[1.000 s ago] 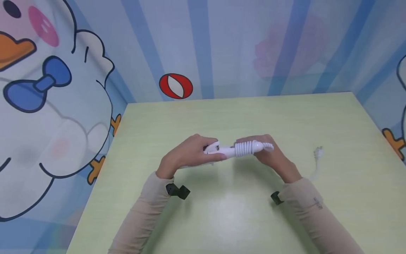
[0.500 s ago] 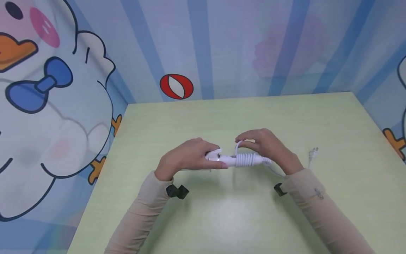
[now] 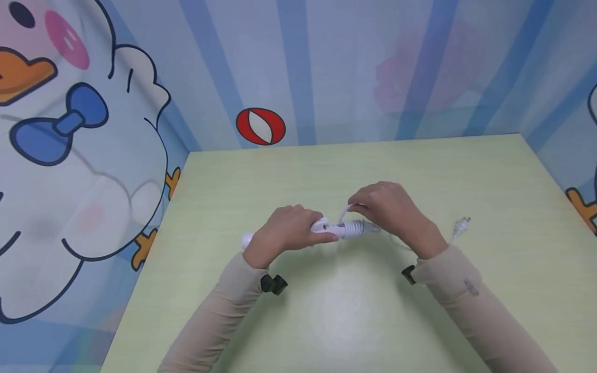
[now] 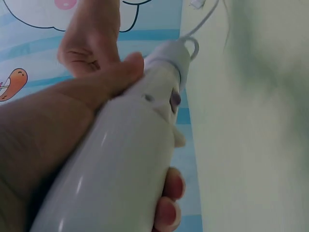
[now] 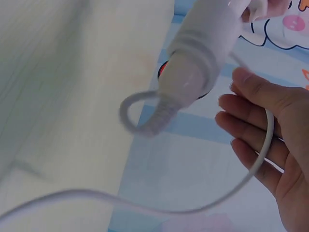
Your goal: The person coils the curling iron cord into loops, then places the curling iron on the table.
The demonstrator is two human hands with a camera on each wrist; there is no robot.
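Fingers of my right hand (image 3: 392, 215) now pinch the cord (image 5: 178, 211) nearer the table's (image 3: 345, 311) far edge, while my left hand (image 3: 286, 230) grips the white wand (image 4: 125, 150) above the table, its rounded tip (image 3: 246, 240) newly showing, the wrapping seemingly unfinished.

Head view's bright and top-lit, with pale glare and soft shadows on the desk (image 3: 466, 176). Both wrist views look dimmer and softer; the white handle (image 4: 113, 154) catches streaky highlights, and the wound cord (image 5: 198, 52) smears, maybe from motion blur.
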